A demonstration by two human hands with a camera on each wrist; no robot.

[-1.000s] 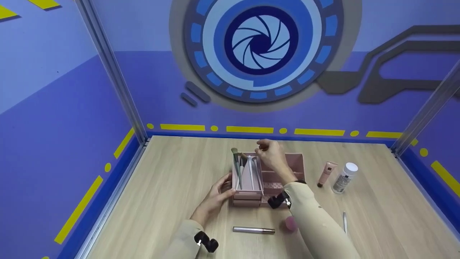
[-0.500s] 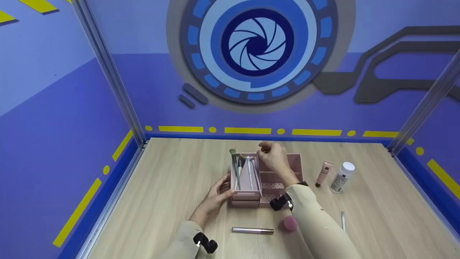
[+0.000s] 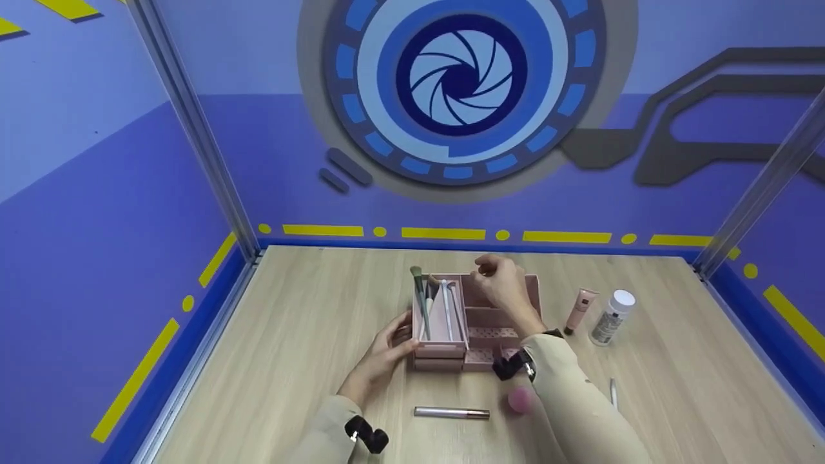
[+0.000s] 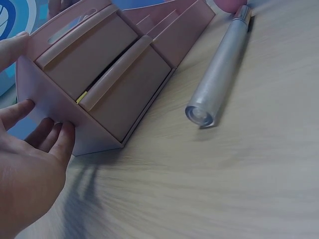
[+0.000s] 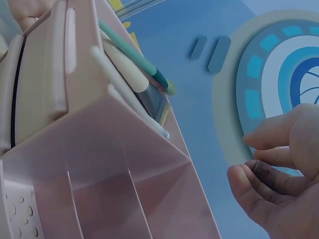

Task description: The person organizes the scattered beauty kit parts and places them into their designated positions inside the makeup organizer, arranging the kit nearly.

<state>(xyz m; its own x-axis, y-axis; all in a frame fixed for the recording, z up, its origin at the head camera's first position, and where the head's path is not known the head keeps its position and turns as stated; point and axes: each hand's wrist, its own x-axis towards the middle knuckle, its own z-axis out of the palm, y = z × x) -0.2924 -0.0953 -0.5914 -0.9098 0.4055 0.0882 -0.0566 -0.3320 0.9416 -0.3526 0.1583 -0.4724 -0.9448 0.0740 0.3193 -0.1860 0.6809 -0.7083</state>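
A pink cosmetics organizer with two drawers stands mid-table, makeup brushes leaning in its left top compartment. My left hand rests against its left side; in the left wrist view the fingertips touch the side wall and the thumb lies near the upper edge. My right hand hovers above the organizer's back right compartments. Its fingers are loosely bent, and nothing shows between them in the right wrist view. There, a green-handled brush sticks out past the organizer's rim.
In front of the organizer lie a silver cosmetic tube and a pink ball-shaped sponge. To the right stand a pink squeeze tube and a white-capped bottle. A thin silver stick lies near the right forearm.
My right hand has shifted slightly right, away from the brush compartment, uncovering more of the organizer's middle. The left hand keeps its place on the side.
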